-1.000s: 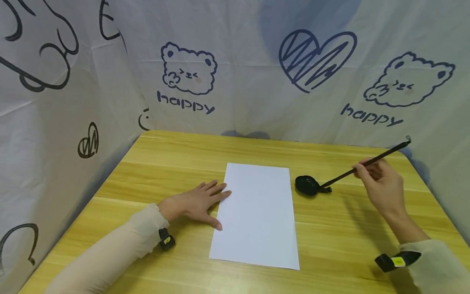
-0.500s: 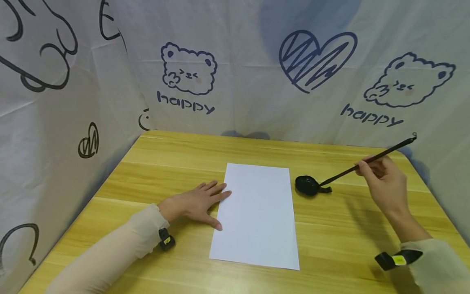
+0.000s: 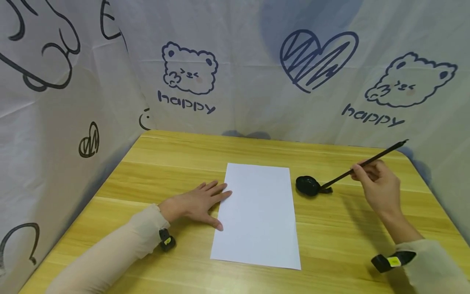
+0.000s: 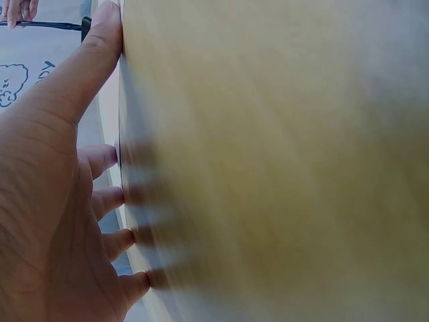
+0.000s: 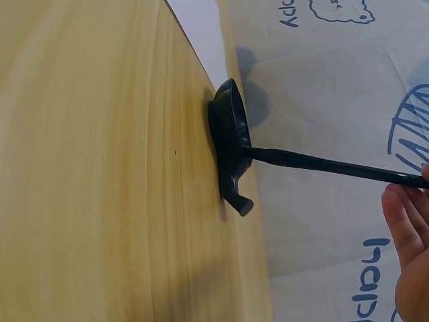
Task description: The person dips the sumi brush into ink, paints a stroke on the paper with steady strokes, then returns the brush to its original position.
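Note:
My left hand [image 3: 198, 205] lies flat with spread fingers, its fingertips and thumb on the left edge of a white sheet of paper [image 3: 258, 216]. In the left wrist view the thumb and fingertips touch the table's surface side. My right hand [image 3: 382, 185] pinches the shaft of a black writing brush [image 3: 374, 157] between thumb and fingers. The brush slants down to the left, and its tip meets the rim of a small black ink dish [image 3: 307, 185] with a short stub handle. In the right wrist view the tip sits at the dish [image 5: 228, 127], its very end hidden.
The wooden table [image 3: 176, 155] carries the paper and the dish, which stands just right of the sheet. White cloth [image 3: 249, 90] with drawn bears, hearts and lettering hangs behind and at the left. Each wrist wears a black camera.
My right hand and the brush shift slightly right and up, then come back left and down, the tip staying at the dish. The left hand and paper keep their place.

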Available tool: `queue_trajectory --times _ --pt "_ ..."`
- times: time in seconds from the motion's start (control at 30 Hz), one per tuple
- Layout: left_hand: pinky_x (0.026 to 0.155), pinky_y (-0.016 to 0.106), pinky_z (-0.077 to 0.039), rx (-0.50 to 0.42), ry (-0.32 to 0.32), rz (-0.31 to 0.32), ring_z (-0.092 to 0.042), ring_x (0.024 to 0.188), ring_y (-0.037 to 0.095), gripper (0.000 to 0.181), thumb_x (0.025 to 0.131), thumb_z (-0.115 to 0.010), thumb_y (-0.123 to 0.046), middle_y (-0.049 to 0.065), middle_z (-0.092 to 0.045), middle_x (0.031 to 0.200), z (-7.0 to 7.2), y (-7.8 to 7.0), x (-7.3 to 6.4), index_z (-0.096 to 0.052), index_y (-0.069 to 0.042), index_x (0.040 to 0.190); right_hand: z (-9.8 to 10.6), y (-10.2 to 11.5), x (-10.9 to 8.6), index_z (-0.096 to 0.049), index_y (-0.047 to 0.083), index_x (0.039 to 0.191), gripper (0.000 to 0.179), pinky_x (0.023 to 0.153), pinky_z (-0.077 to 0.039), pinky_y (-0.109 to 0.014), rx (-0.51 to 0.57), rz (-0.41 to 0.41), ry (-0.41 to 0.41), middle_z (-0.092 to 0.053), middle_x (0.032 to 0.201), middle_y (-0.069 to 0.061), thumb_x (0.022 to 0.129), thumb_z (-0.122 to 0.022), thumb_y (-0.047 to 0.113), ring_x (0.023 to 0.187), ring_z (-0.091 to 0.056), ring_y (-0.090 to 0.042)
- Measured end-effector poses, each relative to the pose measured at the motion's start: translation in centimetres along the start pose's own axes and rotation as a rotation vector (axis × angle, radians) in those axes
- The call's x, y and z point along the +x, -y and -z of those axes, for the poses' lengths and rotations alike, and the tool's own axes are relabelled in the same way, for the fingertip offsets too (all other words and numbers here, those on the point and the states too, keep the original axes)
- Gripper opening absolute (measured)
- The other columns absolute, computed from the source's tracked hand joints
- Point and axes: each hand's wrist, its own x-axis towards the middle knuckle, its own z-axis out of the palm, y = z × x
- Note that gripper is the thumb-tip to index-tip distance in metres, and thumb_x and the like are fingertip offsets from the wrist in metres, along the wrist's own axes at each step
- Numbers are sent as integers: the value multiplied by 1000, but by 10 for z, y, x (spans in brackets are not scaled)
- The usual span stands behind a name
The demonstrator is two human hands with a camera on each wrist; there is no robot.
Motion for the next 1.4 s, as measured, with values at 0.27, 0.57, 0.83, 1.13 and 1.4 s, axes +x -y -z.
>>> queue_trajectory --times 0.27,0.57,0.83,1.13,1.4 --pt "116 55 -8 -1 2 3 1 148 33 108 77 -48 -83 5 -2 164 0 1 0 -11 -24 159 5 1 -1 -62 -2 108 23 67 -50 -9 -9 -10 -18 -65 86 17 96 -64 18 74 -64 6" --pt "116 55 -8 -10 -3 -2 0 148 34 107 78 -50 -83 6 -2 164 0 0 -1 -12 -24 159 10 1 2 -62 -3 107 22 66 -49 -8 -11 -8 -37 -63 82 23 95 -65 15 73 -63 8" --pt "116 55 -9 -6 -5 -5 0 148 34 107 78 -49 -82 6 -2 164 0 0 -1 -11 -24 159 11 4 6 -63 -3 107 20 68 -51 -11 40 -14 -58 -67 84 17 95 -66 13 74 -65 5" --pt "116 55 -8 -13 2 -4 0 148 34 107 78 -49 -83 6 -2 164 0 -2 -2 -11 -24 159 6 1 5 -61 -7 112 23 71 -51 -12 81 -27 18 -66 92 18 97 -61 11 80 -65 4" --pt "116 55 -9 -6 -4 0 0 148 34 107 78 -50 -82 7 -2 164 1 -2 -1 -11 -24 159 11 2 2 -59 -9 113 23 73 -51 -12 116 2 56 -67 97 15 98 -59 9 84 -66 1"
